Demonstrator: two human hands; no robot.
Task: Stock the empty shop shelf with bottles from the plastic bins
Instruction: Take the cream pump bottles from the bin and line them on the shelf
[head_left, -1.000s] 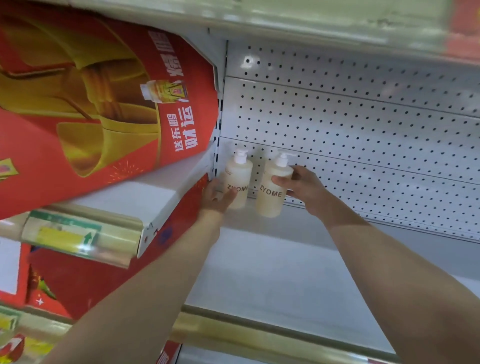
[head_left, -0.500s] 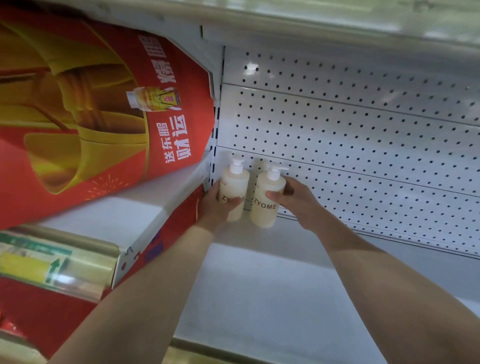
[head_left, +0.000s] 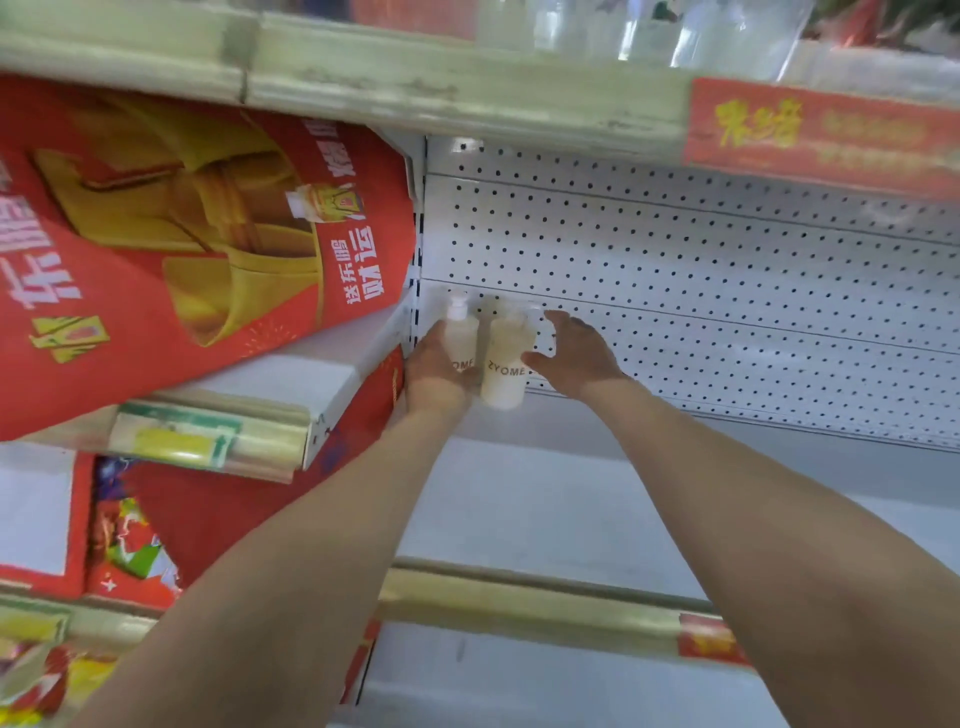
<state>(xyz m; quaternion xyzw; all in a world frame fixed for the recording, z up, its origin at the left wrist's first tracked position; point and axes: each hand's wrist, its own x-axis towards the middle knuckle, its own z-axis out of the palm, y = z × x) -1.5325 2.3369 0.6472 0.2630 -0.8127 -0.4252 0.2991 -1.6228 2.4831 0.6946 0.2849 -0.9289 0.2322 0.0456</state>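
A white shelf (head_left: 571, 509) runs in front of a pegboard (head_left: 701, 291), both bare apart from two cream pump bottles marked ZYOME. They stand upright at the pegboard's lower left corner, side by side and almost touching, pumps close to the holes. Left of the pegboard a big red carton (head_left: 208, 249) leans on the neighbouring shelf, its corner close to the left bottle (head_left: 461, 332) and crowding that side. Above the pegboard hangs an upper shelf (head_left: 467, 88) with a red label strip (head_left: 821, 135); a gold rail (head_left: 519, 603) edges the shelf well in front of the pegboard.

The left hand (head_left: 434, 374) has its fingers curled round the lower half of the left bottle, covering part of the label. The right hand (head_left: 579, 358) is at the pegboard's foot just beside the right bottle (head_left: 506, 364), fingers (head_left: 563, 319) spread and fairly straight, gripping nothing; the thumb points at the bottle's side (the blur hides whether it actually touches).
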